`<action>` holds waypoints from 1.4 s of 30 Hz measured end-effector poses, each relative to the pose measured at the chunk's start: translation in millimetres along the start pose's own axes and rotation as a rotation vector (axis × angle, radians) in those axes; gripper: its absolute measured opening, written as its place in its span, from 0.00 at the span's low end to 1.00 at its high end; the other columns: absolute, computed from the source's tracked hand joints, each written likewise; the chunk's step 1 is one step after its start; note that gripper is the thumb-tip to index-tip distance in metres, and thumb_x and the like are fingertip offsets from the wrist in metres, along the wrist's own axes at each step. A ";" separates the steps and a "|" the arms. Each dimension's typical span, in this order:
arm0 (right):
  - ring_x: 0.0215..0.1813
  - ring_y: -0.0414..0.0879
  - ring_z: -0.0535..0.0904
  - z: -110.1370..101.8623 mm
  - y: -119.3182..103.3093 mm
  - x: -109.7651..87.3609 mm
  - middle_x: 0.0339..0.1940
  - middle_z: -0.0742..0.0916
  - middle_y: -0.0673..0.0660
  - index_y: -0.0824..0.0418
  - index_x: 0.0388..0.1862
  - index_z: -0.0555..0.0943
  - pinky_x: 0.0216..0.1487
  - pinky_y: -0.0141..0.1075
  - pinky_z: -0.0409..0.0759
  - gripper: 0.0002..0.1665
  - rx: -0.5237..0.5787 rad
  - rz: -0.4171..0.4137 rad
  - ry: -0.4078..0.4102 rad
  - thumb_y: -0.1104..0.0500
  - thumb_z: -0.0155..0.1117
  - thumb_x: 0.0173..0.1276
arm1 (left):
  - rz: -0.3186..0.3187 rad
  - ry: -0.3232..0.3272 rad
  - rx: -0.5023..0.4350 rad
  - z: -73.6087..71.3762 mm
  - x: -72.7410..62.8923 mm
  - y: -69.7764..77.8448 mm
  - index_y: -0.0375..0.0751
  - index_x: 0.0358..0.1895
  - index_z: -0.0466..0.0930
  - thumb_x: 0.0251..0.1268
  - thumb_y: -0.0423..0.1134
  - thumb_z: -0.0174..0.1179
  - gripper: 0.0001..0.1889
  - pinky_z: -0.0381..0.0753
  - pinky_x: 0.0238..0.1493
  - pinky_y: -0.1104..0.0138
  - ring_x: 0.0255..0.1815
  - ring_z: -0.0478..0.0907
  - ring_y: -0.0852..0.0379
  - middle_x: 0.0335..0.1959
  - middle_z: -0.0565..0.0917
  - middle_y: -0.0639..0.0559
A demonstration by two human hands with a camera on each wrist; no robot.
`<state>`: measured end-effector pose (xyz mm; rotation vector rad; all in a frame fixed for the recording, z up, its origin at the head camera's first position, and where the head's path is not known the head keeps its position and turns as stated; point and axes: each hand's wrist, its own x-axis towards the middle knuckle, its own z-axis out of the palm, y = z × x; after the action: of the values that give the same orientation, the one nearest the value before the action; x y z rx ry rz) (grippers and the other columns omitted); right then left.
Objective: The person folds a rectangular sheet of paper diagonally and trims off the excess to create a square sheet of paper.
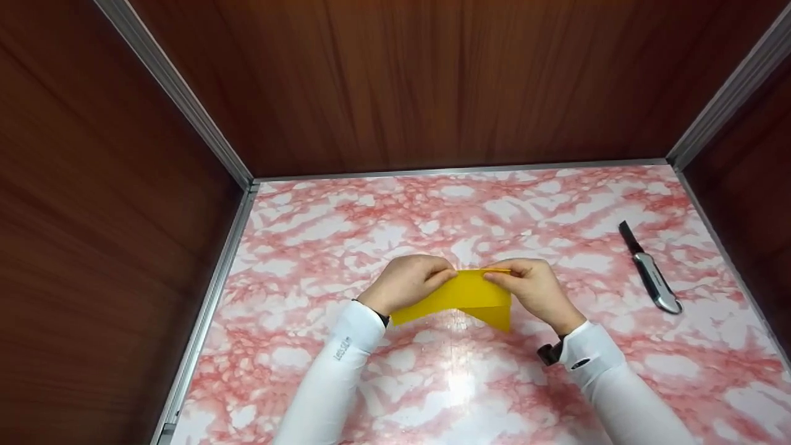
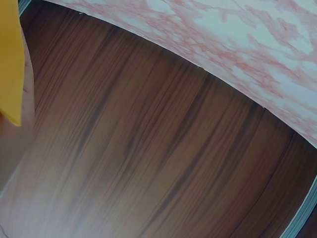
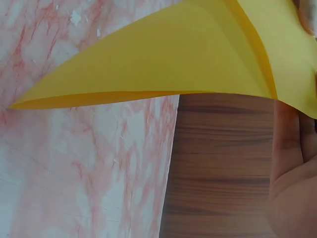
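Observation:
A folded sheet of yellow paper is held up between both hands over the table in the head view. My left hand pinches its upper edge on the left between thumb and fingers. At the upper right corner my right hand pinches it, thumb in front and fingers behind. Below the crease a triangular flap hangs toward the right. In the right wrist view the yellow paper tapers to a point at the left. Only a strip of the yellow paper shows in the left wrist view.
A utility knife with its dark blade out lies on the right of the pink-and-white marbled table. Brown wood panels stand at the back and sides, joined by metal edge strips.

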<state>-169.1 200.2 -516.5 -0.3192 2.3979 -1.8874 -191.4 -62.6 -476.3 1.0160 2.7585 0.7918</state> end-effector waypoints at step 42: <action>0.46 0.47 0.85 -15.1 0.2 -4.0 0.44 0.91 0.54 0.57 0.45 0.92 0.49 0.32 0.82 0.14 -0.045 0.042 0.046 0.50 0.75 0.67 | -0.087 -0.008 -0.100 -11.0 -12.7 -13.7 0.53 0.44 0.90 0.77 0.55 0.56 0.15 0.76 0.42 0.66 0.32 0.75 0.63 0.35 0.85 0.65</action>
<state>-168.0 215.5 -513.3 -0.2280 2.4588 -1.8461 -192.3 -84.2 -474.8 0.8730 2.7044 0.9008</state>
